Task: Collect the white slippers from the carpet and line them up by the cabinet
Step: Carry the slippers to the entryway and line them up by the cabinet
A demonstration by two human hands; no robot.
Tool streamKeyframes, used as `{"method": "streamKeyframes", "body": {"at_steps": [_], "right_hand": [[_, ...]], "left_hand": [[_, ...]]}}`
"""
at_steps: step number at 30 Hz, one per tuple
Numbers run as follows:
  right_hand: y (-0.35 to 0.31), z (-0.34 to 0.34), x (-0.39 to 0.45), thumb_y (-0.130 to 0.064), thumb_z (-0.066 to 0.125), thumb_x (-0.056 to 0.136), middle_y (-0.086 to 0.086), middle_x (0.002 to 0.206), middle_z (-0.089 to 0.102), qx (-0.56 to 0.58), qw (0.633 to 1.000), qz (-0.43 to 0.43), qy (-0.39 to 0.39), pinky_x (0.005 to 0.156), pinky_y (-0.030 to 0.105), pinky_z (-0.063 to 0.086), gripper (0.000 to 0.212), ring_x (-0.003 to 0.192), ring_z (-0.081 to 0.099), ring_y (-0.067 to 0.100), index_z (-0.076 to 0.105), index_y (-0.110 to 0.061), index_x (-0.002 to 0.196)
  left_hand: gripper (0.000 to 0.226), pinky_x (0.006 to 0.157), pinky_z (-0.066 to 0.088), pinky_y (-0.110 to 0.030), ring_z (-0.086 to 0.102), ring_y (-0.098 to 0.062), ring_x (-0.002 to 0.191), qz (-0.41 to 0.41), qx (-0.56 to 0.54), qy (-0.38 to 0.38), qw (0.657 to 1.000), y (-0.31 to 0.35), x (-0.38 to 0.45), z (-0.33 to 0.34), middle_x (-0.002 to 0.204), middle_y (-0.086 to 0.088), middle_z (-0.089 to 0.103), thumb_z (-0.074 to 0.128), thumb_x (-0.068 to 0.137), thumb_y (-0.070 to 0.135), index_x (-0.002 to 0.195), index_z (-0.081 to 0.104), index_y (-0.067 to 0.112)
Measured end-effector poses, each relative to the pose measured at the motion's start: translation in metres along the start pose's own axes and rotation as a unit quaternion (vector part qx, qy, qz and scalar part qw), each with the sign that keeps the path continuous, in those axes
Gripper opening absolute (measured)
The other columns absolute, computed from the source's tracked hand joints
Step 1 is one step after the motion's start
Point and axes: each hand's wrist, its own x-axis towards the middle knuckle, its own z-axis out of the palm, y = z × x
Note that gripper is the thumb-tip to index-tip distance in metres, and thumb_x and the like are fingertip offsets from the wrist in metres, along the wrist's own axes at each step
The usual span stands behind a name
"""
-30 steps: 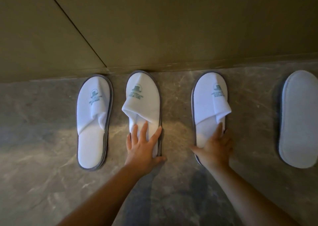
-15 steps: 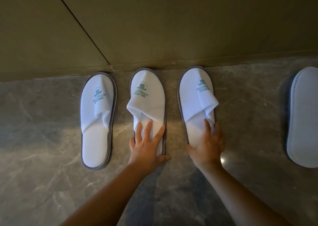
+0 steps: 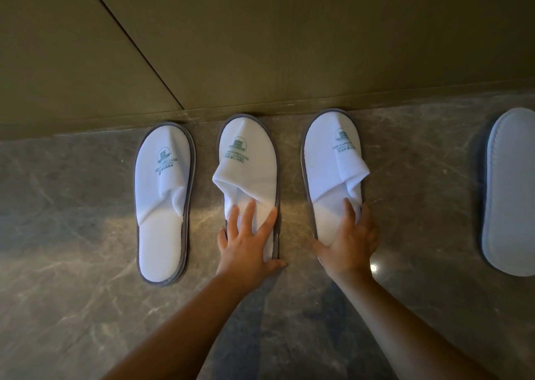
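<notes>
Across the upper part of the frame the cabinet [image 3: 260, 32] is a flat olive-brown, crossed by one thin dark seam running diagonally from the top left. Below it the floor [image 3: 72, 263] is grey-brown stone veined with pale, irregular streaks, and a small bright white glint shows at centre right. Three slippers stand in a row: the left slipper [image 3: 163, 206], the middle slipper [image 3: 249, 159] and the right slipper [image 3: 330, 159] are each white with a grey edge band and a teal-green printed logo with lettering on the toe. At the right edge of the frame a fourth slipper [image 3: 509, 194] is plain pale white, without print.
</notes>
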Motion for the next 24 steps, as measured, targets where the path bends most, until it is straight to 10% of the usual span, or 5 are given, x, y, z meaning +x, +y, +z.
{"method": "streamKeyframes", "body": {"at_steps": [9, 15, 24], "right_hand": [[0.003, -0.002, 0.001, -0.048, 0.068, 0.067, 0.014, 0.151, 0.015, -0.019, 0.999, -0.025, -0.004, 0.109, 0.049, 0.026, 0.094, 0.135, 0.019, 0.034, 0.014, -0.022, 0.139], [0.029, -0.036, 0.001, -0.041, 0.07, 0.068, 0.018, 0.133, 0.047, 0.05, 0.995, -0.05, 0.064, 0.101, 0.046, 0.04, 0.07, 0.121, 0.044, 0.032, 0.043, -0.01, 0.125], [0.145, -0.103, 0.029, -0.038, 0.07, 0.07, 0.025, 0.147, 0.023, -0.013, 0.98, 0.15, 0.13, 0.109, 0.053, 0.023, 0.081, 0.135, 0.021, 0.04, 0.028, -0.008, 0.134]], "left_hand": [[0.094, 0.112, -0.001, -0.057, -0.017, -0.032, 0.138, -0.011, -0.001, 0.008, 1.0, 0.004, -0.002, -0.005, 0.149, 0.007, -0.019, 0.054, 0.069, 0.063, 0.135, -0.009, 0.042], [0.073, 0.114, 0.006, -0.049, 0.005, -0.027, 0.137, 0.004, -0.089, 0.116, 0.989, 0.033, -0.016, -0.015, 0.151, 0.003, 0.009, 0.054, 0.075, 0.054, 0.136, 0.019, 0.034], [0.086, 0.115, 0.005, -0.047, -0.009, -0.03, 0.141, 0.123, 0.013, 0.008, 0.992, 0.112, 0.019, 0.009, 0.155, -0.007, -0.006, 0.056, 0.077, 0.05, 0.141, 0.003, 0.027]]}}
